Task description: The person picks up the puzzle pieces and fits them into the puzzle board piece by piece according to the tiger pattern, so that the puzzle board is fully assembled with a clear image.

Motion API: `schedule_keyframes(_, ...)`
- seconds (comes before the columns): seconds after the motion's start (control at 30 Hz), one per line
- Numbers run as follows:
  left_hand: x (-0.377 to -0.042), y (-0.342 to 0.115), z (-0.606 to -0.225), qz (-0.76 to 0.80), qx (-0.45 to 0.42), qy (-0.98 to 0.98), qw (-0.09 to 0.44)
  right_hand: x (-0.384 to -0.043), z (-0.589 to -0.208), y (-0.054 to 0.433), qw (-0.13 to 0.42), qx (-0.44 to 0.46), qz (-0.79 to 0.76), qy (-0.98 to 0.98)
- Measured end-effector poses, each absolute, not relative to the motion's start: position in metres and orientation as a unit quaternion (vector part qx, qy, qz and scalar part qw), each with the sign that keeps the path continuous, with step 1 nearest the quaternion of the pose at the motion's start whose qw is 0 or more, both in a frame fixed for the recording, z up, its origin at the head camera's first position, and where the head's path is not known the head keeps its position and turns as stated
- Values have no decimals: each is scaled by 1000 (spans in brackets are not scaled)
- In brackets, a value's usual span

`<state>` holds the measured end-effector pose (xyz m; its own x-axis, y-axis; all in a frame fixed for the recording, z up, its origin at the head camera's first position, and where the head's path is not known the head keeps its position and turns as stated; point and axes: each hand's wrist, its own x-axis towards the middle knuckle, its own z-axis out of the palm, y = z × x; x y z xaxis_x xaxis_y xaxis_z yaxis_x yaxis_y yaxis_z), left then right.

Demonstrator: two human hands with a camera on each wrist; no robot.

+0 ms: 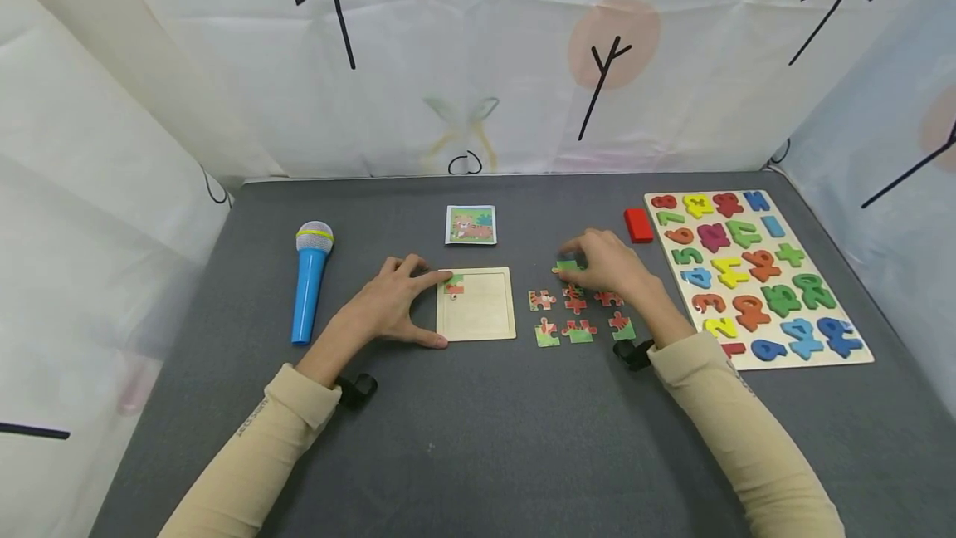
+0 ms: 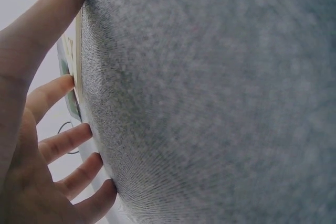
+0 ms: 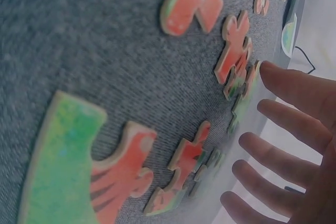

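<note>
My left hand rests at the left side of a square wooden puzzle tray, index finger at its upper left corner and thumb near its lower left. One red and green jigsaw piece lies inside the tray's upper left corner. To the right, my right hand reaches over a green jigsaw piece, thumb and fingers spread about it. Below that hand, several loose jigsaw pieces lie on the table. In the right wrist view, the right hand's fingers are parted, close to the farther pieces.
A small picture card lies behind the tray. The blue toy microphone is on the left. On the right are a red block and a board of coloured numbers and letters. Printed cloth rises behind the grey table.
</note>
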<state>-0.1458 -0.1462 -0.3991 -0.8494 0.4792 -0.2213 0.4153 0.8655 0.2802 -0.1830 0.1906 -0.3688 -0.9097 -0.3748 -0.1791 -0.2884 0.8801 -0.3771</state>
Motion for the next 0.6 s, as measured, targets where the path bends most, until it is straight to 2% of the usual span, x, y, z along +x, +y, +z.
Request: schedule_keyframes(0.6, -146, -147, -399, 122, 231, 955, 144, -184, -380, 189, 129, -160, -184, 961)
